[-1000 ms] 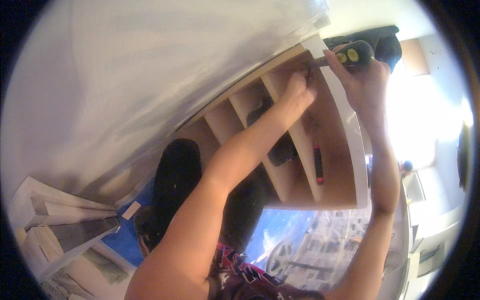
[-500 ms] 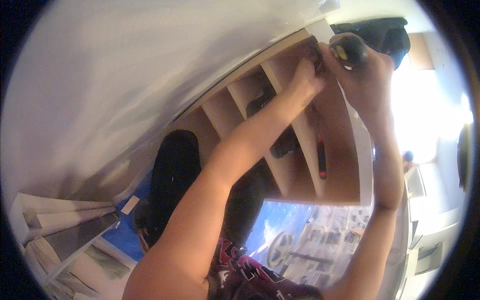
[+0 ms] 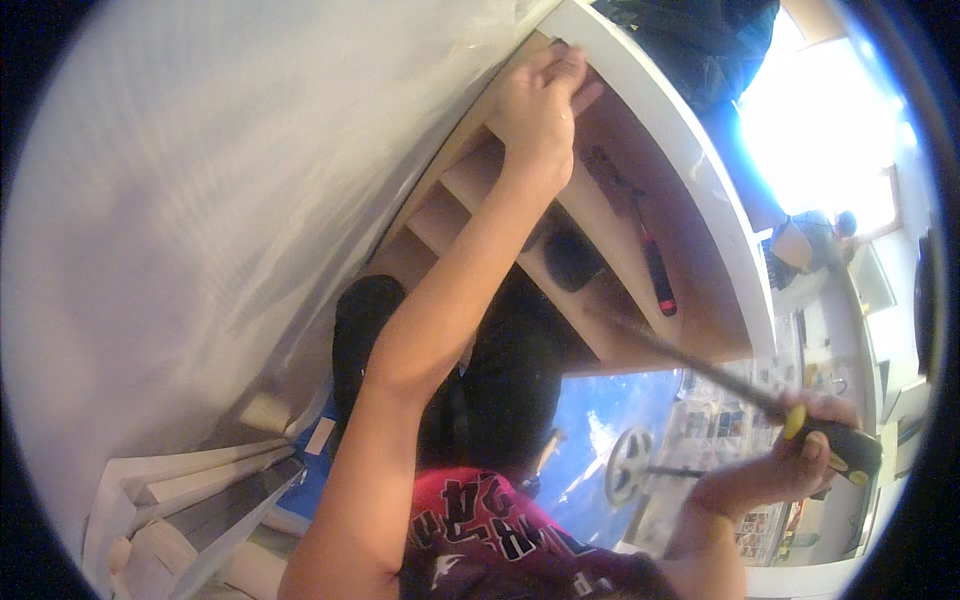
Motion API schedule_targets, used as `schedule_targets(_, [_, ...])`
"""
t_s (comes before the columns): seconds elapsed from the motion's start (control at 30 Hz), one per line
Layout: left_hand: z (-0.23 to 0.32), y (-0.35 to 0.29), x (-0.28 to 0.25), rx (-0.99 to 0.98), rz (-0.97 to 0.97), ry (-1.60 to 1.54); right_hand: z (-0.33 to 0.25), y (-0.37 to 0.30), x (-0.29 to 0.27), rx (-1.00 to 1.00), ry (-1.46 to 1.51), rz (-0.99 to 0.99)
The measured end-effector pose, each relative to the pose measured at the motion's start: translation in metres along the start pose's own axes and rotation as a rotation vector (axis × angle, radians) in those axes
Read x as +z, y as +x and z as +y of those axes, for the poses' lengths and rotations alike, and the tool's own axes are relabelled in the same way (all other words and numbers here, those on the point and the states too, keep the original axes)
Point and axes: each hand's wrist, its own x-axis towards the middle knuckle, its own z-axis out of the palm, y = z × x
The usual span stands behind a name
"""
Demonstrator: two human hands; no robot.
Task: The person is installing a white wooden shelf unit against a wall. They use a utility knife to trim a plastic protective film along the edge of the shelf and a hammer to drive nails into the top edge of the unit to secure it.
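Observation:
My left hand (image 3: 545, 105) reaches up into the top corner of a pale wooden cabinet (image 3: 665, 90). Its fingers are bent but apart, at the inner corner beside a small dark piece too blurred to name. Low on the right, my right hand (image 3: 765, 475) is wrapped around the black and yellow handle of a screwdriver (image 3: 842, 452). The long dark shaft points up and left across the cabinet's lower edge, touching nothing I can make out. Inside the cabinet lies a hand tool with a black and red handle (image 3: 657, 272), its metal end blurred.
Pale slats divide the cabinet, with a dark object (image 3: 573, 258) between two of them. A white wall (image 3: 220, 180) runs along the left. Below are a blue sheet (image 3: 600, 405), a grey wheel (image 3: 628, 466) and newspapers (image 3: 715, 430). Another person (image 3: 805, 245) is at the far right.
My right hand has swung down and right with the screwdriver, away from the corner where both hands were together. My left hand stays near that corner. The view has shifted.

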Motion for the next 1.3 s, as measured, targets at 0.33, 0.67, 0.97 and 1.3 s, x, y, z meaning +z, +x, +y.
schedule_targets(0.33, [-0.016, 0.008, 0.02, -0.099, 0.16, -0.284, 0.093, -0.065, -0.12, 0.241, 0.482, 0.354])
schedule_targets(0.67, [-0.018, 0.02, 0.031, -0.051, 0.185, -0.463, 0.116, -0.002, -0.138, 0.049, 0.489, 0.727])
schedule_targets(0.97, [-0.011, 0.018, 0.021, -0.064, 0.203, -0.41, 0.166, 0.045, -0.147, -0.268, 0.409, 0.33])
schedule_targets(1.3, [-0.002, 0.026, 0.021, -0.065, 0.172, -0.28, 0.174, 0.109, -0.038, -0.453, -0.201, -0.175])
